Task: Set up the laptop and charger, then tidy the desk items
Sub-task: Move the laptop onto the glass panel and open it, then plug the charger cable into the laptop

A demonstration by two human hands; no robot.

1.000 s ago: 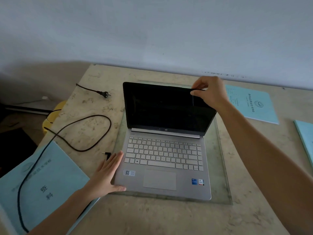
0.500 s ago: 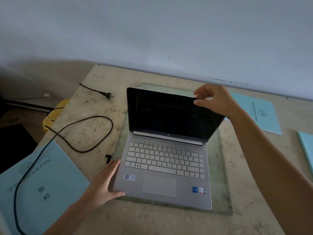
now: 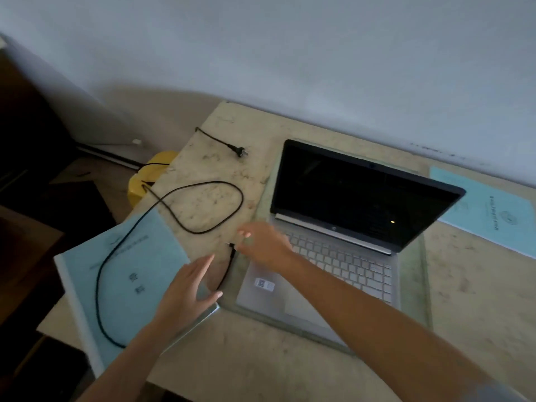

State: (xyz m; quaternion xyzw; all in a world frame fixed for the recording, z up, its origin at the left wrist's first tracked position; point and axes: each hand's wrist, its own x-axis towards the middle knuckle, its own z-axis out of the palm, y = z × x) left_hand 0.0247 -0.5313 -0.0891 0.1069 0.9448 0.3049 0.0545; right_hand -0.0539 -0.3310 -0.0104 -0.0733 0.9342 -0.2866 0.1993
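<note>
A silver laptop [image 3: 342, 265] stands open with a dark screen on a glass slab [image 3: 413, 274]. The black charger cable [image 3: 200, 185] loops over the desk to its left; its wall plug [image 3: 239, 152] lies loose near the back edge. The cable's small connector [image 3: 231, 246] lies by the laptop's left side. My right hand [image 3: 262, 246], blurred, reaches across the keyboard with its fingertips at that connector; whether they pinch it is unclear. My left hand [image 3: 188, 288] hovers with straight fingers over the corner of a blue folder [image 3: 130, 256], holding nothing.
The cable runs across the blue folder and off the desk's left edge [image 3: 162, 181], above a yellow object [image 3: 149, 172] on the floor. A blue booklet [image 3: 493, 211] lies at the back right. Bare marbled desktop [image 3: 478, 314] lies right of the slab.
My right hand let go of the screen's top edge and swung down left to the connector. My left hand came off the laptop's left edge. The view turned left.
</note>
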